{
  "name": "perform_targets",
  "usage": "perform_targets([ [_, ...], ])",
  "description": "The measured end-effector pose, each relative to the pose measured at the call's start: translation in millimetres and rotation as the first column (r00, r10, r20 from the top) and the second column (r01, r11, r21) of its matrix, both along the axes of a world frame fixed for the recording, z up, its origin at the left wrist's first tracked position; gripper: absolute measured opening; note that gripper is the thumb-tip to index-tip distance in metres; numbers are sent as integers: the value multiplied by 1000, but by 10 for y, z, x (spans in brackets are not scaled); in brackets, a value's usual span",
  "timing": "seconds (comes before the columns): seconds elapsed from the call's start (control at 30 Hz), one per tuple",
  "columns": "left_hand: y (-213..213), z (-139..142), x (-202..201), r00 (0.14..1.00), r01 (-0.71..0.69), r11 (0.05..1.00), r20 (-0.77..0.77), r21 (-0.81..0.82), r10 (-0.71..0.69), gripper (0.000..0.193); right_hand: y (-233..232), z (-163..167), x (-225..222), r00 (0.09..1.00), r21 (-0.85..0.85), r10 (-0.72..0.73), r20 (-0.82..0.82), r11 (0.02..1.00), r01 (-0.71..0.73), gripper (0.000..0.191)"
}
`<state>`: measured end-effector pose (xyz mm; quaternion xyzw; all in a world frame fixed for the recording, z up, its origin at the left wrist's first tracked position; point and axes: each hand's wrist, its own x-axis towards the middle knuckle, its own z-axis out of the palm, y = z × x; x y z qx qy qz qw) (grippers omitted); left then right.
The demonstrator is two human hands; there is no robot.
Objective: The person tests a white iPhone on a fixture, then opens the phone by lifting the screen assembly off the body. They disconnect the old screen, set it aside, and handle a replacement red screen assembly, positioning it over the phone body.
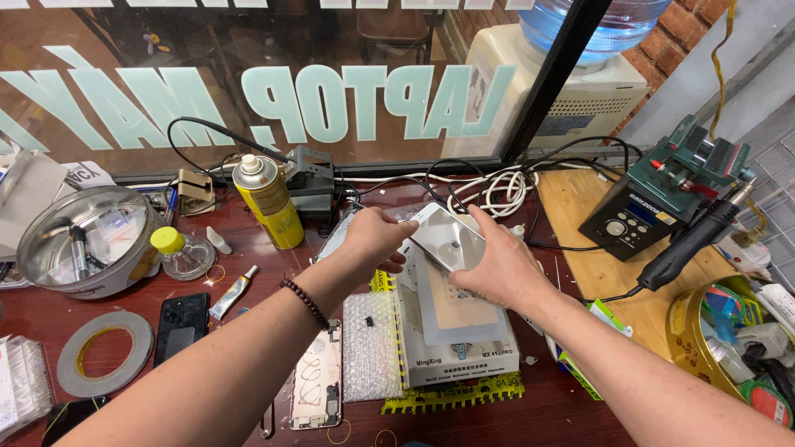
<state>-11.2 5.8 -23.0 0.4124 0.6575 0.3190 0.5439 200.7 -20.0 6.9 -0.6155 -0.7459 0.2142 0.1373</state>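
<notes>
While both arms reach out over the dark red counter [580, 414], the two hands meet on one thing: a thin white phone panel [447, 236], held up off the counter and tilted, its far end toward the window. The left hand [374, 238] curls over the panel's left end, fingers closed on the edge; whether it also grips the thin clear sheet beside it I cannot tell. The right hand [501, 269] clamps the near right side, thumb on top and fingers wrapped beneath, so the panel is braced from two sides and kept from flexing. A bead bracelet [305, 303] sits on the left wrist.

Directly below the panel lies a pale flat pad [464, 319] on a white box [455, 360], which in turn rests on yellow-edged tape or matting [451, 396]; it looks like the working spot, placed in easy reach. Left of it a strip of bubble wrap [371, 356] cushions small parts, and a bare phone back shell [316, 385] lies face up beside a dark phone [182, 324]. A yellow spray can [269, 201], a small jar with a yellow lid [180, 251], a glue tube [232, 294], a roll of tape [106, 352] and a metal bowl [83, 240] stand to the left, clear of the hands. A black handpiece [687, 240] rests to the right by its control box [633, 217].
</notes>
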Motion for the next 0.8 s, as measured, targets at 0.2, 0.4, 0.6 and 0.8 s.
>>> perform_targets([
  [0.2, 93, -68, 38, 920, -93, 992, 374, -86, 119, 44, -4, 51, 22, 997, 47, 1, -82, 999, 3, 107],
  [0.4, 145, -169, 74, 716, -1, 987, 689, -162, 114, 39, -15, 127, 15, 990, 38, -29, -138, 999, 34, 108],
  [0.6, 103, -222, 181, 667, 20, 984, 735, -179, 121, 34, -72, 116, 19, 989, 121, 52, -142, 992, -35, 103],
  [0.8, 95, -248, 165, 645, 8, 981, 751, -192, 141, 34, -125, 144, 116, 982, 174, 116, -150, 981, -90, 99],
])
